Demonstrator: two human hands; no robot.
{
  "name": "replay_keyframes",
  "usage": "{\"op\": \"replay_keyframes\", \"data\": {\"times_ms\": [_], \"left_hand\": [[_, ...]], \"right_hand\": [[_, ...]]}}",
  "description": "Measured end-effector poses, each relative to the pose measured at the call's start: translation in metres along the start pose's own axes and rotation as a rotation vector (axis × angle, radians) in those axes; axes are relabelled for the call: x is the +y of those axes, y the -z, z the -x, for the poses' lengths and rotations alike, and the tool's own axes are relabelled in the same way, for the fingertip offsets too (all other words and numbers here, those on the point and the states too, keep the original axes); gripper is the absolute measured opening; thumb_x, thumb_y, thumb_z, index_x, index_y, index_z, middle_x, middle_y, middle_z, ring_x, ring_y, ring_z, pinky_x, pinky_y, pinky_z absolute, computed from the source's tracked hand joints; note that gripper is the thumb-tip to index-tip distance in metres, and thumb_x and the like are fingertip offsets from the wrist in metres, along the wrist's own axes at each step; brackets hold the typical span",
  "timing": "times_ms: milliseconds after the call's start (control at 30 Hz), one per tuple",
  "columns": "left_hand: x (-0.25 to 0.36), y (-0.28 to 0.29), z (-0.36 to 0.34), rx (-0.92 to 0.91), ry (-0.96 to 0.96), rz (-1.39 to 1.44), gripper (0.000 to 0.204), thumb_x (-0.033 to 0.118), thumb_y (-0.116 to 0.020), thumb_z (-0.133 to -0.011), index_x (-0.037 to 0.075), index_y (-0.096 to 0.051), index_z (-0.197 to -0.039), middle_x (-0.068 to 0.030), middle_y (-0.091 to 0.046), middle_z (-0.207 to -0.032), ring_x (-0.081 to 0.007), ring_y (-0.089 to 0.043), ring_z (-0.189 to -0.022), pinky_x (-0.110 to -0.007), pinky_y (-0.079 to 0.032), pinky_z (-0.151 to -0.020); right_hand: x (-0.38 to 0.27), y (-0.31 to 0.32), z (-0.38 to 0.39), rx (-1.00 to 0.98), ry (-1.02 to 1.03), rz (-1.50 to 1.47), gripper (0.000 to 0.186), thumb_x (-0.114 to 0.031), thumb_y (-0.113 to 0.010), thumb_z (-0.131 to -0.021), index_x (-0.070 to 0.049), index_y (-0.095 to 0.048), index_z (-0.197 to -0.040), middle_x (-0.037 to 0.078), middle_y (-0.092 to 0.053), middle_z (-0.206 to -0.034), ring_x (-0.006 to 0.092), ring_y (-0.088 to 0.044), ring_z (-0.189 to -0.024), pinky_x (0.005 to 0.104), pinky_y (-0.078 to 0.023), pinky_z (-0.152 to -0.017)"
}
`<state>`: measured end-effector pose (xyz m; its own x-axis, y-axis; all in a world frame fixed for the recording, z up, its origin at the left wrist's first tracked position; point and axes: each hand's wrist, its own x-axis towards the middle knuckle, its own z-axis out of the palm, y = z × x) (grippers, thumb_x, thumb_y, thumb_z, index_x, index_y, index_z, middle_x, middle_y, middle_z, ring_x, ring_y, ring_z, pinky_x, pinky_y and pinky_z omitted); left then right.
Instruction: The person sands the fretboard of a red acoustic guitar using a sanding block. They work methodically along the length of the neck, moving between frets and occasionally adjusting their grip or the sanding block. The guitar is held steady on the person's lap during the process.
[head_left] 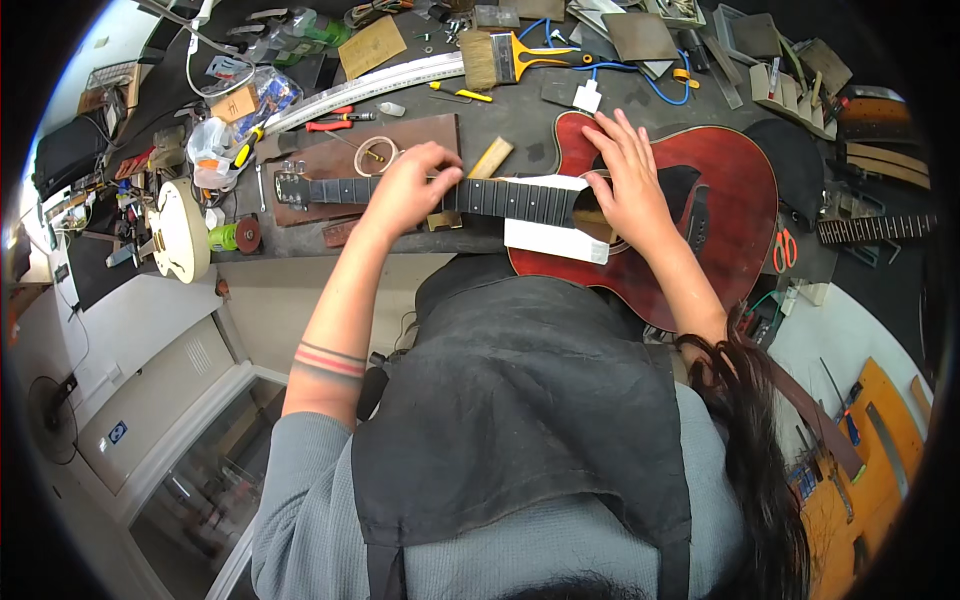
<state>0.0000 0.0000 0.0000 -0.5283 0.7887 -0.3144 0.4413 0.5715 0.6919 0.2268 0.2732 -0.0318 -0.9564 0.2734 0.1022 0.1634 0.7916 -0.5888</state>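
Note:
A red cutaway acoustic guitar [744, 207] lies on the dark bench, its dotted fretboard [530, 203] stretching left to the headstock [293, 190]. White sheets [550, 246] cover the top beside the fretboard. Over the middle of the neck is my left hand [418, 188], fingers curled toward the thumb; whatever they hold, if anything, is hidden. My right hand [628, 185] rests with fingers spread at the sound hole [592, 222]. A wooden block [491, 157] and a tape roll [361, 157] lie just behind the neck, near my left hand.
A wide brush [488, 62], yellow-handled tools [460, 92], screwdrivers [330, 125] and blue cable [668, 97] crowd the back. A cream guitar body [180, 232] stands left; orange scissors [784, 250] and another fretted neck [875, 229] lie right. A fan [47, 420] is at lower left.

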Motion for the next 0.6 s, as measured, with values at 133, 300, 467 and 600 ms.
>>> {"op": "replay_keyframes", "data": {"times_ms": [133,300,467,600], "left_hand": [[0.027,-0.019,0.001,-0.022,-0.2,-0.104,0.038,0.029,-0.082,-0.092,0.005,-0.075,-0.12,-0.0123,-0.074,-0.118,-0.0336,-0.066,-0.118,-0.047,-0.05,-0.105],[0.042,-0.029,-0.005,-0.194,-0.205,-0.231,0.054,0.04,-0.086,-0.088,0.006,-0.074,-0.128,-0.0129,-0.072,-0.126,-0.032,-0.063,-0.125,-0.046,-0.045,-0.109],[0.035,-0.024,0.002,-0.076,-0.325,-0.231,0.054,0.035,-0.084,-0.091,0.005,-0.07,-0.134,-0.0148,-0.07,-0.129,-0.0347,-0.063,-0.125,-0.048,-0.044,-0.112],[0.032,-0.008,0.025,0.066,-0.45,-0.158,0.046,0.019,-0.083,-0.092,0.003,-0.067,-0.132,-0.0162,-0.068,-0.127,-0.0388,-0.063,-0.122,-0.049,-0.046,-0.109]], "right_hand": [[-0.01,0.0,0.005,0.041,-0.031,-0.019,0.059,-0.003,-0.069,-0.094,-0.011,-0.056,-0.151,0.014,-0.048,-0.165,0.0373,-0.033,-0.162,0.0574,-0.024,-0.134],[-0.025,0.003,0.013,0.108,-0.092,-0.025,0.057,-0.001,-0.067,-0.095,-0.01,-0.056,-0.15,0.015,-0.049,-0.163,0.0392,-0.035,-0.161,0.0586,-0.025,-0.133],[-0.062,0.027,0.044,0.271,-0.157,-0.151,0.041,0.0,-0.065,-0.096,-0.006,-0.066,-0.136,0.017,-0.059,-0.15,0.0385,-0.054,-0.143,0.0519,-0.043,-0.12],[-0.116,0.02,0.107,0.137,-0.379,-0.555,0.026,0.001,-0.061,-0.101,-0.002,-0.069,-0.126,0.016,-0.071,-0.118,0.0317,-0.071,-0.103,0.042,-0.057,-0.094]]}}
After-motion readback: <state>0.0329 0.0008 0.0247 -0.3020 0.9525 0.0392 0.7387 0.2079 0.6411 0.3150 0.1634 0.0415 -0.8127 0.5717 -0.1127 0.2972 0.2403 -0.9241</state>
